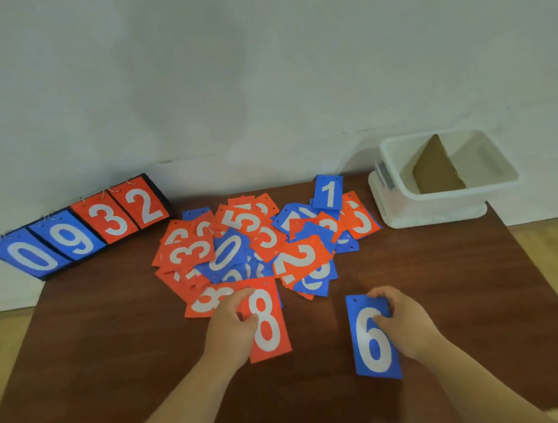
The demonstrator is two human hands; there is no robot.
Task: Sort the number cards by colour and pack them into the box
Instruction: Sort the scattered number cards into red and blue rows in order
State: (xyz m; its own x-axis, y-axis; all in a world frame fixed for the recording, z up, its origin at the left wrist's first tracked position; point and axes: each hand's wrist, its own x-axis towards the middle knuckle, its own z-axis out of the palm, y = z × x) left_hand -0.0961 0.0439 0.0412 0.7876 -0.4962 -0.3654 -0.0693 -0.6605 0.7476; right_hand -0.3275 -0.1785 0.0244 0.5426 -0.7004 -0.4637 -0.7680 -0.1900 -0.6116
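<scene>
Brown bench point(116, 330) carried a mixed card pile point(257, 247) (box point(443, 204) behind); left hand point(228, 328) fingers gripped red 8 point(270, 333), right hand point(404, 324) fingers gripped blue 6 point(373, 351).

Brown table point(117, 346) is carrying a messy pile of cards point(250, 251) in the middle, scoreboard point(77, 229) is sitting far left, white box point(447, 204) is sitting far right.

The left grip point(231, 325) pinches the red 8 card point(268, 333) at its left edge, and the right grip point(404, 324) pinches the blue 6 card point(371, 344) at its right edge. Just beyond both grips the mixed card pile point(256, 244) lies on the table point(117, 346). The white box point(446, 200) stands well beyond the right grip.
</scene>
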